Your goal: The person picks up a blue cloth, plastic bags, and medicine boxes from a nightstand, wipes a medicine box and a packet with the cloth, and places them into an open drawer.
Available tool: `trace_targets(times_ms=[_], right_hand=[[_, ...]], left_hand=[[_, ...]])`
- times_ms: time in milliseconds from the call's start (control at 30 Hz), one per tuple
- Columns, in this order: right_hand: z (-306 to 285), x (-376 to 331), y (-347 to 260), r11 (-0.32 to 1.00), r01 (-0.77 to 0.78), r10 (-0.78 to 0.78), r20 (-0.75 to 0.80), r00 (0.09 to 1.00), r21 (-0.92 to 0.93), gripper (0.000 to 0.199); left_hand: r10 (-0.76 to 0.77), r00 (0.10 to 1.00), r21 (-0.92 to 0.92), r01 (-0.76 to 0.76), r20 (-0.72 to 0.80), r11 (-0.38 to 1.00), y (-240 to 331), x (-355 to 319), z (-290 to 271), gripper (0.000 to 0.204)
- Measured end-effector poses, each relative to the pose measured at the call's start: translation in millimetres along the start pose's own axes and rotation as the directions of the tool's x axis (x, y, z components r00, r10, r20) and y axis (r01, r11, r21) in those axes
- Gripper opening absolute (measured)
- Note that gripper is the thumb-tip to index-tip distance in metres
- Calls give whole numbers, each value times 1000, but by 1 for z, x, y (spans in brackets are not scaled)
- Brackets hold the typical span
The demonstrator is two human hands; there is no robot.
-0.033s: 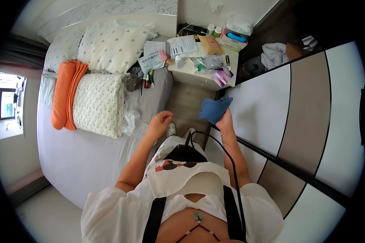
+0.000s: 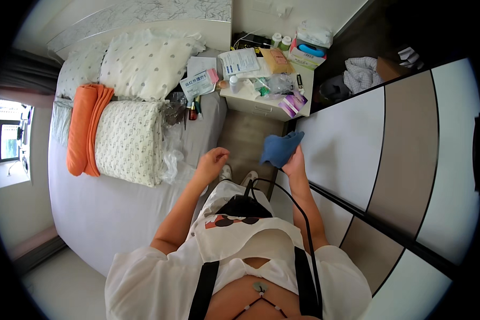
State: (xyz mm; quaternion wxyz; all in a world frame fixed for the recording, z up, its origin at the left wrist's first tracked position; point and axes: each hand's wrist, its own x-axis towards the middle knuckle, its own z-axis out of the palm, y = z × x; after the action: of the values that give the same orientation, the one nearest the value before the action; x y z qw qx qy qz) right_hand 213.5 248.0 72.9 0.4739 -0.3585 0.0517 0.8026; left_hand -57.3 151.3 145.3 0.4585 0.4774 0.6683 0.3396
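Observation:
A folded blue cloth is pinched in my right hand, held up in front of the wardrobe doors. Its folds droop to the left of my fingers. My left hand hovers above the gap by the bed, apart from the cloth. Its fingers are curled in, and nothing shows in them. On the bed to my left lie a patterned folded quilt and a rolled orange blanket.
A cluttered white nightstand stands ahead, with packets, bottles and a tissue box on top. Crumpled clear plastic lies by the quilt. Wardrobe doors close in the right side. A black cable loops in front of my body.
The blue cloth has shifted slightly in my right hand, its upper edge changing shape. My left hand stays nearly in place.

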Motion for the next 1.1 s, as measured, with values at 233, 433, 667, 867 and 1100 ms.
trace_targets(times_ms=[233,433,667,867,1100], right_hand=[[-14,16,38,998,65,-65,-119,991,-8,37],[-29,45,63,999,-7,11,-88,996,45,37],[-40,90,74,991,-100,99,-21,995,-83,37],[-34,123,74,985,-79,82,17,996,-155,36],[-45,178,82,954,-37,63,78,995,-298,37]], left_hand=[[-44,994,195,23,100,981,-69,42,11,17],[-374,927,854,208,-17,477,-214,35,-24,56],[-523,847,914,280,-93,292,-300,7,-53,22],[12,831,421,269,-556,866,-224,93,-63,14],[523,415,511,-149,-745,847,-170,228,-85,23]])
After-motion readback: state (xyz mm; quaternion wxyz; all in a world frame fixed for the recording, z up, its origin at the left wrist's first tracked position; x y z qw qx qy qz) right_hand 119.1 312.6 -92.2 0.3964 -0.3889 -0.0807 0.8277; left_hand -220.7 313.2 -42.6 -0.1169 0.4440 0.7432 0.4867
